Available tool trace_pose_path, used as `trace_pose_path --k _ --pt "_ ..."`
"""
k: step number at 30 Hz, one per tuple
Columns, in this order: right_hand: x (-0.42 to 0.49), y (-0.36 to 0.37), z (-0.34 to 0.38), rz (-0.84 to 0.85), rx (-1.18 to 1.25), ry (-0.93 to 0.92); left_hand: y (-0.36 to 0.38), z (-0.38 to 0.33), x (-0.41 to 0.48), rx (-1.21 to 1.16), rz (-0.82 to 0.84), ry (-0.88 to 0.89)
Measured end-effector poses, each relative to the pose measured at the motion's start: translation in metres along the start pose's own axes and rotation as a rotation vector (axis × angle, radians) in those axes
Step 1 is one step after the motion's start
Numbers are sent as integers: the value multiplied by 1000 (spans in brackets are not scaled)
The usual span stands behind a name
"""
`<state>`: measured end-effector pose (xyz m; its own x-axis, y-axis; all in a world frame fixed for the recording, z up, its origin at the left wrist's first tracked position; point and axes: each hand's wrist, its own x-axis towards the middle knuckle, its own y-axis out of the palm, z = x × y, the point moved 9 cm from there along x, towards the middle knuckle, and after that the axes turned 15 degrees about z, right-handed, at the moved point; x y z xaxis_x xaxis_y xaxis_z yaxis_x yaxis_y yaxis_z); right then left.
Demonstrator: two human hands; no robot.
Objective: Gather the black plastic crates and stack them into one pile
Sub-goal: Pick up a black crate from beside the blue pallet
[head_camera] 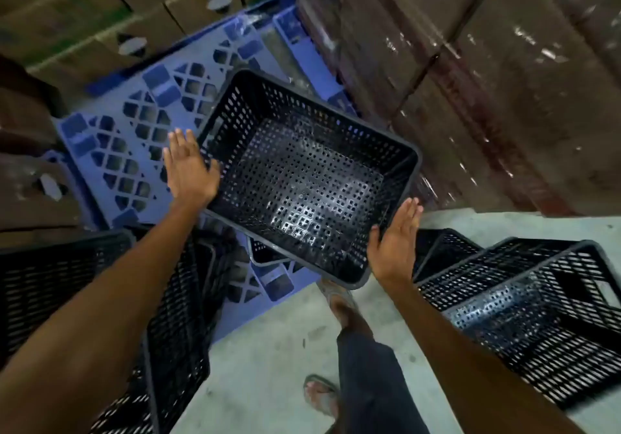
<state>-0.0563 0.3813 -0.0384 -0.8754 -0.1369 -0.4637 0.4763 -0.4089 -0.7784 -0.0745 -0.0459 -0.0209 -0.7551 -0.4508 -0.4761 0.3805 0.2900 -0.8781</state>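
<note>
1 black crate [309, 178] was mid-scene, over blue pallet [111, 137], pressed betw. 2 flat hands: L hand [191, 168] on its left wall, R hand [395, 238] at near-right corner (fingers straight, uncurled). Crate heap [84, 299] near left; nested crates [537, 316] near right.

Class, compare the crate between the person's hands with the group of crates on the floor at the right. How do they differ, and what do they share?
The middle crate is pressed between the left hand and right hand; the right-side crates are touched by no hand. The middle crate is alone; the right-side crates overlap, apparently nested. Both are black perforated plastic.
</note>
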Motion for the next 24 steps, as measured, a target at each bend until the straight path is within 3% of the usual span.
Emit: trace_pose_path --k 5,10,13,16,24 --pt "30 15 -14 -116 307 163 6 18 72 -183 34 -26" --pt "36 19 -28 -199 400 377 14 23 103 -391 78 -31" --pt "35 16 -34 -174 381 413 15 34 97 -428 104 -41" --pt "26 -7 -35 -122 321 362 18 58 65 -508 135 -135" --pt "-23 -99 -5 14 82 138 -8 85 -152 -622 66 -332"
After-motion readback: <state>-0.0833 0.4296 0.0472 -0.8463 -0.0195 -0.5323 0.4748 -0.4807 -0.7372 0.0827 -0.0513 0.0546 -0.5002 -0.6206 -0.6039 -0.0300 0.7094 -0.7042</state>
